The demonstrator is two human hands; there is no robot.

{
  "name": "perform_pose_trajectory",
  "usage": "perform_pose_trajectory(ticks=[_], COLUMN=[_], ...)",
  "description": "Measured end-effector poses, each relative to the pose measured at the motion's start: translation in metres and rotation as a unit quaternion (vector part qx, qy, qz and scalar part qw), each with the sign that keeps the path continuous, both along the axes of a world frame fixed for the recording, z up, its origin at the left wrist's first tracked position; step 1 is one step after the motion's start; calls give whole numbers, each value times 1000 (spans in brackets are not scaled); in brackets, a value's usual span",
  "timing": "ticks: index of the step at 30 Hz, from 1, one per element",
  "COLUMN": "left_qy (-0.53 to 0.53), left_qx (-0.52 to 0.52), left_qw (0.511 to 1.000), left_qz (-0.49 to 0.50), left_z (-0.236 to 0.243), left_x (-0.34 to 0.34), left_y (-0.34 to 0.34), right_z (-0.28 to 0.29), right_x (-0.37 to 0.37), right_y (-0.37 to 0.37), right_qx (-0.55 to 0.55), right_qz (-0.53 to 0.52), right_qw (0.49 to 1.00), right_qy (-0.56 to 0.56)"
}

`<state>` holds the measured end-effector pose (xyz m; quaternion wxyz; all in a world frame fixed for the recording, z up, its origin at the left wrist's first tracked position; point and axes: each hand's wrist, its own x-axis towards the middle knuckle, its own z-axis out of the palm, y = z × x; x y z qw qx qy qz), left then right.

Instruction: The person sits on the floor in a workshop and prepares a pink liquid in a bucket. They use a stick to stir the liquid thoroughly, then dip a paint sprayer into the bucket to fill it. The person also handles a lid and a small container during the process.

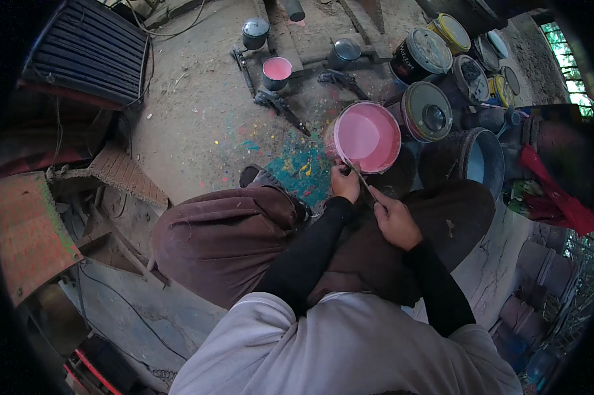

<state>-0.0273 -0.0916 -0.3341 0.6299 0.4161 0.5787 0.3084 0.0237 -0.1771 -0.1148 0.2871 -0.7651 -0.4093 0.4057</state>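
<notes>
Floor: bare, dusty grey ground (pixel 185 89) across the upper middle of the frame, with a teal, yellow and red paint splatter (pixel 290 172) near the centre.
Room edges: a dark slatted panel (pixel 93 52) at upper left, a curved orange sheet (pixel 40 230) at far left, a bright lattice opening (pixel 571 62) at upper right.
Containers: lidded paint buckets (pixel 430 49) crowd the upper right; a small cup (pixel 275 85) of pink paint stands at upper centre.
Pink bucket: the round bucket (pixel 395 146) sits just right of centre, pink inside.
Left hand: the left hand (pixel 345 184), its black-sleeved forearm slanting up from lower centre, curls at the bucket's near rim; whether it grips rim or stick cannot be told.
Right hand: the right hand (pixel 397 220), lower right of the bucket, is closed round a thin stick (pixel 359 174) reaching up-left to the rim.
</notes>
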Motion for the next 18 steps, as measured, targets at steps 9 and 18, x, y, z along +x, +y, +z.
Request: perform_pose_trajectory(ticks=[9, 18], left_qy=[-129, -220], left_qx=[-106, -217], left_qw=[985, 943], left_qz=[33, 120], left_z=[43, 69], left_x=[0, 12], left_y=[-1, -18], right_z=[1, 13], right_x=[18, -6], right_y=[-6, -26], right_qx=[-51, 39], right_qz=[-59, 56], right_qw=[988, 988], right_qy=[137, -139])
